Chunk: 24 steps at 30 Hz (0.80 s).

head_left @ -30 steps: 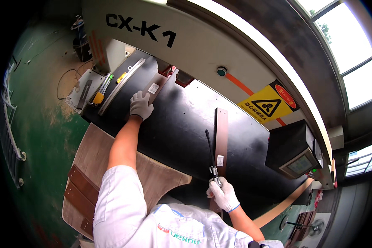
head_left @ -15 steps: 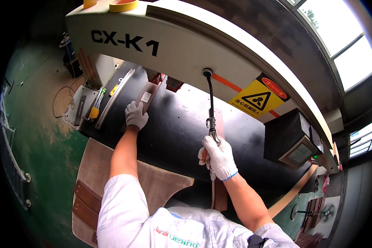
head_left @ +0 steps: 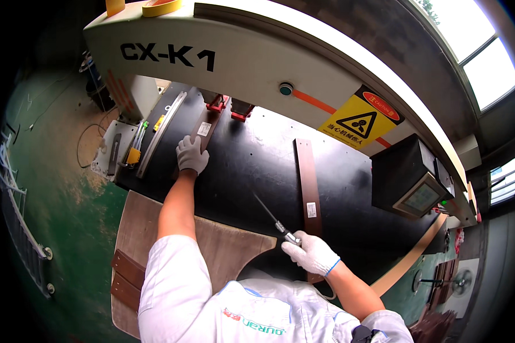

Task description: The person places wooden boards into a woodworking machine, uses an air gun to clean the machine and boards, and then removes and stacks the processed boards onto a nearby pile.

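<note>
A brown board (head_left: 213, 118) with a white label lies on the black table (head_left: 246, 183), its far end at a red clamp (head_left: 217, 103) under the machine. My gloved left hand (head_left: 192, 155) holds the near part of this board, fingers curled over it and thumb at its right side. My gloved right hand (head_left: 313, 254) is wrapped round an air blow gun (head_left: 292, 238) low over the table's near side. The gun's thin dark nozzle points away and to the left, and my fingers hide its handle. Just beyond that hand lies a second brown labelled board (head_left: 306, 177).
The machine's pale beam (head_left: 252, 63) spans the far side, with a green-ringed button (head_left: 286, 88). A screen box (head_left: 409, 177) hangs at right. A metal rail (head_left: 162, 134) and small tools (head_left: 134, 153) lie at left. A curved wooden panel (head_left: 223, 243) stands near me.
My right hand has drawn the blow gun back toward me from the machine's button, and its nozzle has swung left. My left hand stays on the board. The red clamps look lower.
</note>
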Motion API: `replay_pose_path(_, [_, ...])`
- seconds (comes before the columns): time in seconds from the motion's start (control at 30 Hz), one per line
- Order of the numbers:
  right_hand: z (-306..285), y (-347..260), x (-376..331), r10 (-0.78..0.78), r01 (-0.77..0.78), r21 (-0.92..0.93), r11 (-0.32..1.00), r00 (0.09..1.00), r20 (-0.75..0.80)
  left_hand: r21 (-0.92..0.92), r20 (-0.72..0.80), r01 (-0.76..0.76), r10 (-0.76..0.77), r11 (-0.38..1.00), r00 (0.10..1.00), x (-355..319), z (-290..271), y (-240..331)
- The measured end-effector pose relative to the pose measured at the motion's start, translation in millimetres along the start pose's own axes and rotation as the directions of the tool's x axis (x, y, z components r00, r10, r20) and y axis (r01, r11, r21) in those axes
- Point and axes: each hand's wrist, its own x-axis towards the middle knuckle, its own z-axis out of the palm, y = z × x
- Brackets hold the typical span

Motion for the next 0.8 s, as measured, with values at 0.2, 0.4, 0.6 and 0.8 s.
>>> replay_pose_path(0.2, [20, 39, -26, 0.089, -0.051, -0.248, 0.967, 0.986, 0.142, 0.033, -0.032, -0.005, 0.006, 0.999, 0.999, -1, 5, -6])
replay_pose_path(0.4, [47, 187, -58, 0.488, -0.412, 0.263, 0.872, 0.772, -0.407, 0.017, 0.017, -0.002, 0.002, 1.0, 1.0, 2, 10, 0])
replay_pose_path(0.6, [25, 195, -135, 0.282, -0.415, 0.503, 0.758, 0.904, 0.321, 0.086, 0.065, 0.024, -0.03, 0.996, 0.997, -5, 8, -4])
replay_pose_path(0.8, [38, 261, -129, 0.516, -0.412, 0.378, 0.829, 0.824, -0.234, 0.281, 0.054, 0.062, -0.081, 0.958, 0.995, -80, 3, 2])
